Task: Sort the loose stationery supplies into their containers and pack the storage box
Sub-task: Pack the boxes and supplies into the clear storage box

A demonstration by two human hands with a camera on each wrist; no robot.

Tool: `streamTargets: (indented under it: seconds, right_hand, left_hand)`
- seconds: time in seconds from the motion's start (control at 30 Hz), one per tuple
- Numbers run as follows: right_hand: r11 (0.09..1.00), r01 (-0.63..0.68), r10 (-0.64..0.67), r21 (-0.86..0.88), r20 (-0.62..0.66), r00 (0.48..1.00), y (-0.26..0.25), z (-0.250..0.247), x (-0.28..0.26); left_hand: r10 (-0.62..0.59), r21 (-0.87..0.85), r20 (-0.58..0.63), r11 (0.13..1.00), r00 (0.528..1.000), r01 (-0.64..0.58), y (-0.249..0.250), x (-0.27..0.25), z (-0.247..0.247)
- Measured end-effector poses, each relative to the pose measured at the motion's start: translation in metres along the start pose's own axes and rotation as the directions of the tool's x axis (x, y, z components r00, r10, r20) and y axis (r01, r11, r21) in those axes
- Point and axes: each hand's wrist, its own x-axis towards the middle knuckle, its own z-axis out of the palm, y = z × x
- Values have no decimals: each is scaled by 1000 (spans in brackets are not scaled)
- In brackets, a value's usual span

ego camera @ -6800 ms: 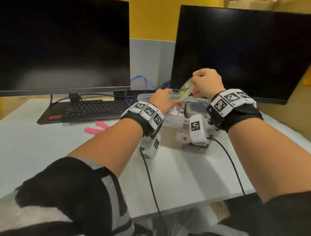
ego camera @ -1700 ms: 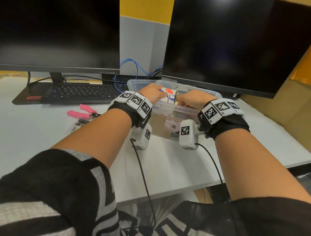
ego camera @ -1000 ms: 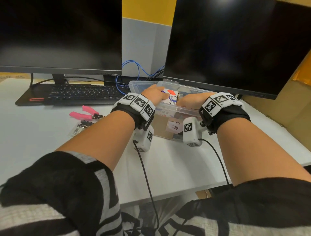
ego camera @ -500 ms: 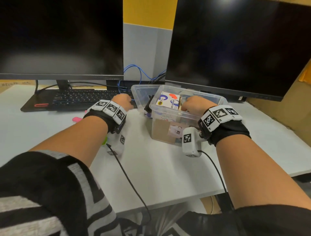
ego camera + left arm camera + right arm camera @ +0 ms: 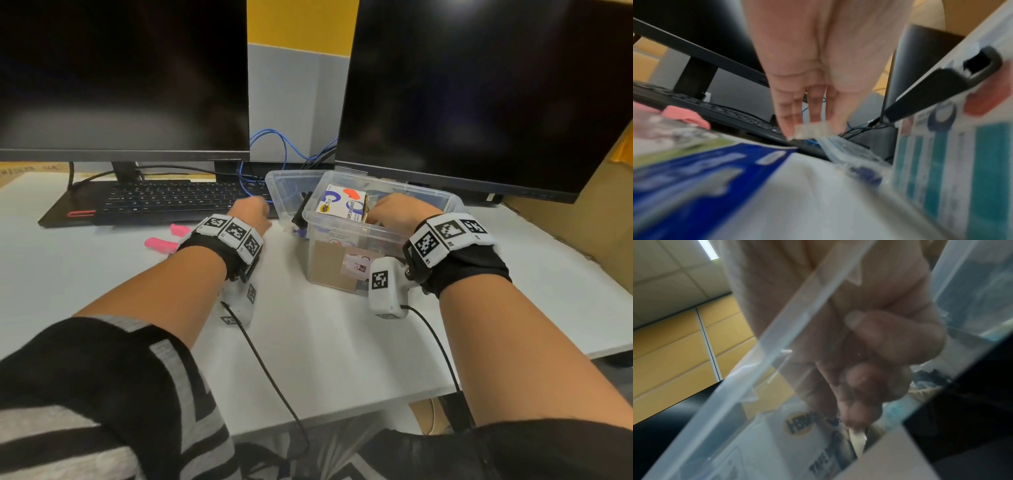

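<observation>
A clear storage box [image 5: 346,236] stands on the white desk in front of the right monitor. A white tape dispenser carton [image 5: 342,205] stands upright inside it. My right hand [image 5: 397,210] is inside the box, right of the carton. Through the box wall [image 5: 777,340] the right wrist view shows its fingers [image 5: 875,382] curled, with nothing plainly in their grip. My left hand [image 5: 251,210] is over the desk left of the box. Its fingers [image 5: 813,112] are straight, tips on a small clear piece [image 5: 810,129], blurred.
A clear tray or lid [image 5: 286,186] lies behind and left of the box, with a black item [image 5: 301,212] between them. Pink-handled pliers [image 5: 164,241] and a blue packet [image 5: 694,170] lie by my left wrist. A keyboard [image 5: 164,202] and two monitors stand behind.
My left hand has come off the box and moved left, down to the desk by the keyboard. My right hand has stayed inside the box.
</observation>
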Motion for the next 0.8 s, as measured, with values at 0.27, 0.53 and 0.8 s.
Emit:
streamTargets:
  seconds: [0.27,0.53,0.8]
  right_hand:
    - [868,124,90,481,-398,913,2,2,-11]
    - [701,500,-282,508,-446,849,7,-1,-35]
    - [653,345,58,674,-499,865,12,-2,-33]
  left_hand:
    - [315,-548,-209,747,926,-378,88,-29,-52]
    - [301,-664,-78,696,950,-275,114,-34,-37]
    - [307,-401,-79,861,948,-312,103,-31,-26]
